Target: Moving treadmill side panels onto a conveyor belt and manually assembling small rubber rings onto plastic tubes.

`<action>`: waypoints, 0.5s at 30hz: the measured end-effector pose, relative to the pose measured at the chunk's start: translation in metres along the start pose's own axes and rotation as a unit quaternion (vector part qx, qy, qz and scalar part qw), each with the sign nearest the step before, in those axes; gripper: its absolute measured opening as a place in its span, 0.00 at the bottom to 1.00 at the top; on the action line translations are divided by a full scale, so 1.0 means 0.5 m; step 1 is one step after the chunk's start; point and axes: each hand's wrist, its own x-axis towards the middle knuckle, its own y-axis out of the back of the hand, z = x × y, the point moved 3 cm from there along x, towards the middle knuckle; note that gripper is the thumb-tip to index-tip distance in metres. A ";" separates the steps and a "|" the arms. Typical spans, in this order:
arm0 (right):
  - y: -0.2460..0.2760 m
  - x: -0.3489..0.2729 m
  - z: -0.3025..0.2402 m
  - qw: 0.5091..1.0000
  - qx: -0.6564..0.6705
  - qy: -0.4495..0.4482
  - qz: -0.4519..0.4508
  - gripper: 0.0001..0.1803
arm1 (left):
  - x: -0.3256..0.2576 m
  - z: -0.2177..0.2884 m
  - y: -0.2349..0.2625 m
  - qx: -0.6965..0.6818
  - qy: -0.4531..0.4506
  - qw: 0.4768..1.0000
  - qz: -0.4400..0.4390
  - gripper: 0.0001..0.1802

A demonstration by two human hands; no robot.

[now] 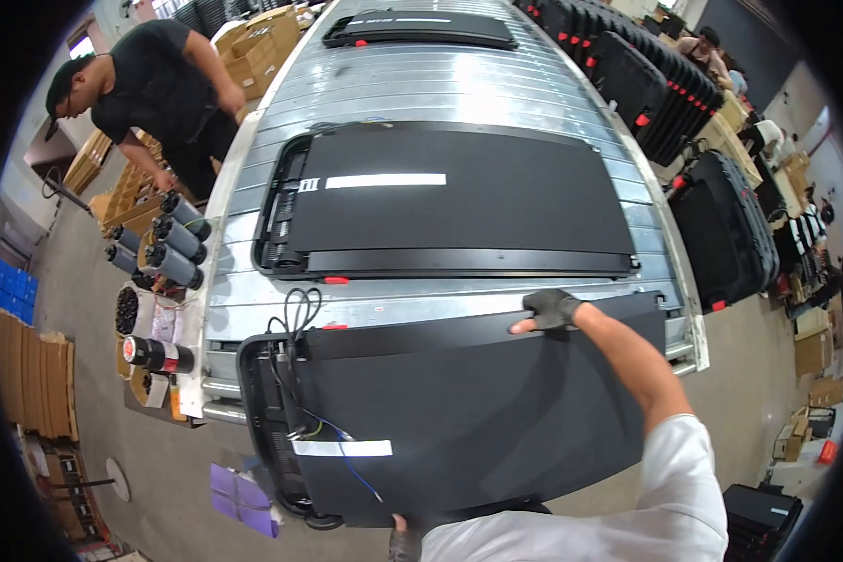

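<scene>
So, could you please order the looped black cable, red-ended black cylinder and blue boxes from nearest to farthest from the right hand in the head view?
From the right hand:
1. Looped black cable, toward the near panel's left end.
2. Red-ended black cylinder, left of the conveyor.
3. Blue boxes, far left.

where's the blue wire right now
In the head view's lower left, the blue wire lies on the nearest black panel, crossing its white strip and ending near the left hand.

Bright light glares off the metal conveyor [478,89] (straight edges bend, corners black).
</scene>
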 end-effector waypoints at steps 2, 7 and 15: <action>-0.110 -0.004 0.206 0.996 -0.021 -0.087 0.030 0.49 | 0.109 0.035 -0.166 -0.065 0.042 0.994 -0.074 0.47; -0.112 -0.064 0.044 0.871 0.057 0.093 0.479 0.22 | 0.104 -0.014 -0.004 -0.122 -0.140 0.983 0.002 0.49; -0.700 -0.632 0.033 0.766 0.602 -0.163 -0.154 0.41 | 0.108 0.037 -0.086 -0.231 -0.204 0.950 -0.052 0.38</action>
